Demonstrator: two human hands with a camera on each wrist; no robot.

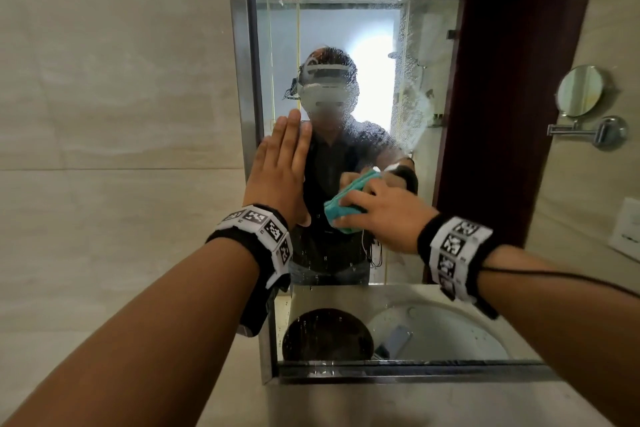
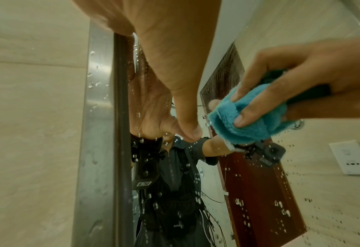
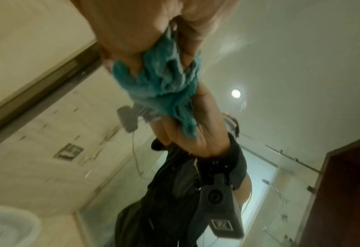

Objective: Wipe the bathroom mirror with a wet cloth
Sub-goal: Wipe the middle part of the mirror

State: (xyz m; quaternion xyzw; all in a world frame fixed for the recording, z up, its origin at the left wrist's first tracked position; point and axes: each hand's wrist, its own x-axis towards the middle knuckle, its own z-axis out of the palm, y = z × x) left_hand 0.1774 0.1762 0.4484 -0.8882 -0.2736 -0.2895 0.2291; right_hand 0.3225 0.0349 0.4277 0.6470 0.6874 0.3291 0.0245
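Observation:
The bathroom mirror (image 1: 349,31) hangs in a steel frame (image 1: 242,80), its glass speckled with water drops (image 2: 280,205). My left hand (image 1: 280,166) lies flat against the glass near the frame's left edge, fingers straight and pointing up. My right hand (image 1: 381,215) grips a bunched teal cloth (image 1: 341,210) and presses it on the glass in the lower middle, just right of the left hand. In the left wrist view the cloth (image 2: 244,117) is pinched under the right hand's fingers (image 2: 251,113). The right wrist view shows the cloth (image 3: 164,86) wadded in the palm, blurred.
Below the mirror a steel ledge (image 1: 398,371) juts out, and the glass reflects a white basin (image 1: 450,333). A round shaving mirror on an arm (image 1: 581,94) sticks out from the right wall, beside a dark wood door frame (image 1: 512,80). A wall socket (image 1: 627,229) sits lower right.

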